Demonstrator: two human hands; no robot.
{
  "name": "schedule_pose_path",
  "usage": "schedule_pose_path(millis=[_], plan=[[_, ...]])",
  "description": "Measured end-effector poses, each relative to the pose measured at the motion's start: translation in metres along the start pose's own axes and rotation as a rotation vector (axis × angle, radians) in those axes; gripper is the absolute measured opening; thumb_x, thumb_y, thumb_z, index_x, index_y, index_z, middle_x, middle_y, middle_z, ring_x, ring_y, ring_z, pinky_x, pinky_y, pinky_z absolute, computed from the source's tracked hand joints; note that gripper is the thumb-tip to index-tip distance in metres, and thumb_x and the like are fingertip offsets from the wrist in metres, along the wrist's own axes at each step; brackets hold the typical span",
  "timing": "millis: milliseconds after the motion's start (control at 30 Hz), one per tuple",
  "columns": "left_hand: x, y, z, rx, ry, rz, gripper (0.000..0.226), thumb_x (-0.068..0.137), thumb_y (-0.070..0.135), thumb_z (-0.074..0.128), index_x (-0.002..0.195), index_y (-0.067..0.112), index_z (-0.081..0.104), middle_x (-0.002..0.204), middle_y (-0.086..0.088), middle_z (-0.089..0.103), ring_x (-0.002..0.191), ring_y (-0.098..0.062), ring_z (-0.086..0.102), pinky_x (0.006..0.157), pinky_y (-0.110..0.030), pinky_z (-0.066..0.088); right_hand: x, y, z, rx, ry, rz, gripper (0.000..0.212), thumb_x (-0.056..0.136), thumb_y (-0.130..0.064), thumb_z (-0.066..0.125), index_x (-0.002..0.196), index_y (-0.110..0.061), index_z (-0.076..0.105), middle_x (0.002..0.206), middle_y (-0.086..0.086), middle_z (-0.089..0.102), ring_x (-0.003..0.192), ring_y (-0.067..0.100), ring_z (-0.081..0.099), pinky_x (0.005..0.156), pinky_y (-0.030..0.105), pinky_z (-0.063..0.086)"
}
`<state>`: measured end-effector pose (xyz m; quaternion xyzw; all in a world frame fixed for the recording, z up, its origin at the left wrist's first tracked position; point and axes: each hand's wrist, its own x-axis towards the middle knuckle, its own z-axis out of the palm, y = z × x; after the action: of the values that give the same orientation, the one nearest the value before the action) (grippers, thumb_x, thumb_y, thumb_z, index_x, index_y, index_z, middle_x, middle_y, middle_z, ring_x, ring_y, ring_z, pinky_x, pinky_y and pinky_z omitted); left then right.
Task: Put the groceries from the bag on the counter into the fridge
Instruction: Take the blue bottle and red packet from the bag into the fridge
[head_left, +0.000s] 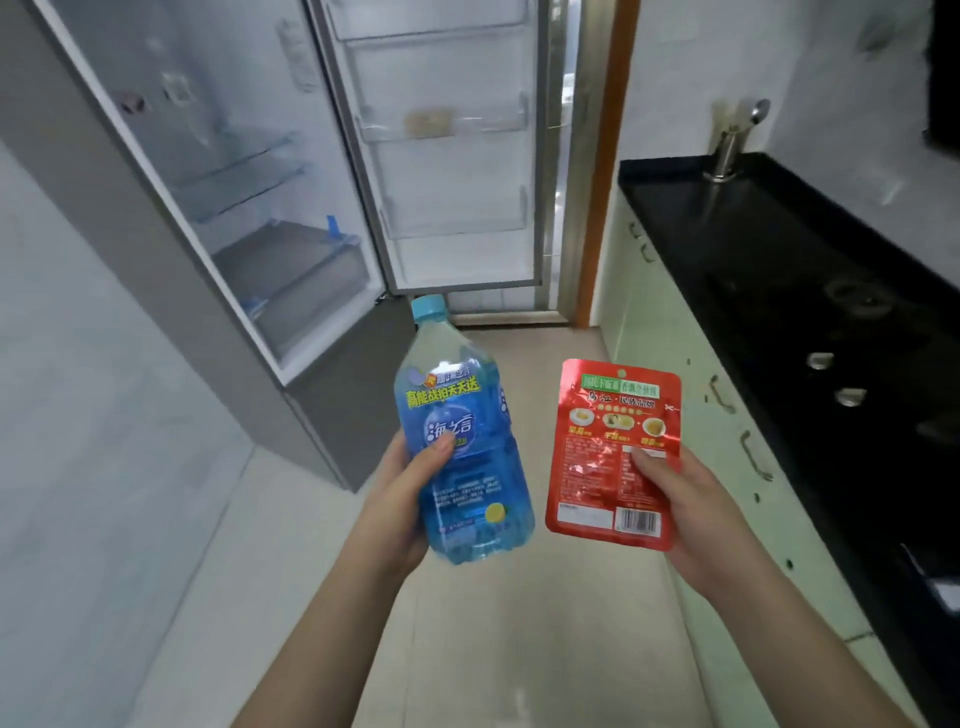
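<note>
My left hand (402, 499) grips a blue drink bottle (462, 441) with a light blue cap, held upright and leaning slightly left. A flat red snack packet (615, 452) with a barcode is pinched by its lower right edge in my right hand (685, 514). Both are held at chest height over the floor. Ahead on the left stands the grey fridge (156, 260) with its upper compartment open, showing glass shelves (244, 171) and a drawer (301, 280). The opened fridge door (457, 156) hangs beyond it with clear door bins. No bag is in view.
A black counter (779, 249) with a gas hob (852, 332) runs along the right, over pale green cabinets (675, 353). A steel tap (732, 140) stands at its far end. A tiled floor aisle leads to the fridge. A wooden door frame (608, 156) is behind the fridge door.
</note>
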<state>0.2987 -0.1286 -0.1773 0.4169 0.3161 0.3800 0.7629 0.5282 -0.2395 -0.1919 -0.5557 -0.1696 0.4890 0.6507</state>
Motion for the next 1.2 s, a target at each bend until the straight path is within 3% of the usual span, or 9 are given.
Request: schedule_pose_path(millis=[67,167,233,367,467,567,767,933,1200], plan=[[-0.004,0.013,-0.032,0.017,0.044,0.031,0.061,0.075,0.030,0.076,0.128,0.007,0.055,0.123,-0.023,0.064,0.110,-0.042,0.064,0.085,-0.052,0.056,0.010,0.010,0.034,-0.020,-0.043,0.015,0.029,0.092,-0.019,0.059,0.121,-0.016,0.060,0.111,0.008,0.072,0.096,0.030,0.071,0.078,0.045,0.055],[-0.008,0.031,-0.070,0.062,0.103,0.076,0.085,0.065,0.041,0.087,0.132,0.005,0.050,0.126,-0.025,0.061,0.112,-0.044,0.062,0.087,-0.054,0.054,0.022,0.024,0.078,-0.070,-0.112,0.028,0.028,0.092,-0.020,0.059,0.120,-0.018,0.060,0.110,0.008,0.073,0.096,0.031,0.071,0.082,0.048,0.055],[-0.009,0.041,-0.093,0.088,0.147,0.103,0.089,0.062,0.043,0.089,0.132,0.005,0.049,0.126,-0.024,0.061,0.112,-0.043,0.062,0.087,-0.053,0.055,0.029,0.031,0.103,-0.110,-0.157,0.038,0.028,0.092,-0.021,0.060,0.120,-0.019,0.061,0.110,0.007,0.073,0.096,0.031,0.071,0.084,0.050,0.054],[-0.010,0.050,-0.121,0.125,0.207,0.159,0.073,0.067,0.032,0.083,0.129,0.007,0.053,0.122,-0.021,0.065,0.108,-0.040,0.065,0.082,-0.049,0.057,0.043,0.039,0.135,-0.183,-0.206,0.035,0.021,0.091,-0.019,0.062,0.112,-0.022,0.065,0.104,0.005,0.074,0.092,0.028,0.072,0.078,0.046,0.055],[-0.006,0.050,-0.133,0.168,0.289,0.176,0.069,0.067,0.028,0.082,0.127,0.009,0.054,0.120,-0.019,0.066,0.107,-0.040,0.066,0.085,-0.055,0.055,0.059,0.039,0.147,-0.242,-0.242,0.039,0.018,0.092,-0.019,0.061,0.109,-0.022,0.066,0.102,0.003,0.075,0.089,0.026,0.073,0.073,0.041,0.055],[0.005,0.051,-0.139,0.213,0.373,0.183,0.071,0.063,0.028,0.085,0.124,0.009,0.054,0.118,-0.017,0.068,0.105,-0.038,0.067,0.086,-0.059,0.054,0.082,0.037,0.157,-0.280,-0.277,0.042,0.019,0.092,-0.021,0.061,0.111,-0.022,0.065,0.102,0.002,0.075,0.089,0.026,0.073,0.074,0.042,0.055],[0.056,0.056,-0.135,0.299,0.540,0.251,0.069,0.056,0.027,0.088,0.115,0.010,0.057,0.108,-0.010,0.072,0.098,-0.030,0.071,0.079,-0.049,0.059,0.146,0.031,0.166,-0.343,-0.337,0.037,0.022,0.091,-0.029,0.062,0.113,-0.027,0.064,0.102,-0.003,0.075,0.088,0.021,0.073,0.072,0.041,0.056],[0.114,0.065,-0.118,0.344,0.655,0.287,0.072,0.054,0.033,0.089,0.116,0.014,0.058,0.108,-0.006,0.072,0.098,-0.026,0.071,0.083,-0.052,0.058,0.208,0.001,0.168,-0.389,-0.370,-0.009,0.023,0.089,-0.031,0.063,0.112,-0.031,0.064,0.101,-0.008,0.075,0.085,0.015,0.073,0.071,0.036,0.057],[0.174,0.076,-0.102,0.378,0.718,0.333,0.072,0.054,0.036,0.089,0.116,0.016,0.059,0.108,-0.005,0.072,0.098,-0.025,0.071,0.084,-0.052,0.058,0.286,-0.024,0.174,-0.450,-0.410,-0.047,0.027,0.086,-0.037,0.066,0.112,-0.036,0.061,0.102,-0.012,0.073,0.087,0.013,0.072,0.070,0.031,0.056]])
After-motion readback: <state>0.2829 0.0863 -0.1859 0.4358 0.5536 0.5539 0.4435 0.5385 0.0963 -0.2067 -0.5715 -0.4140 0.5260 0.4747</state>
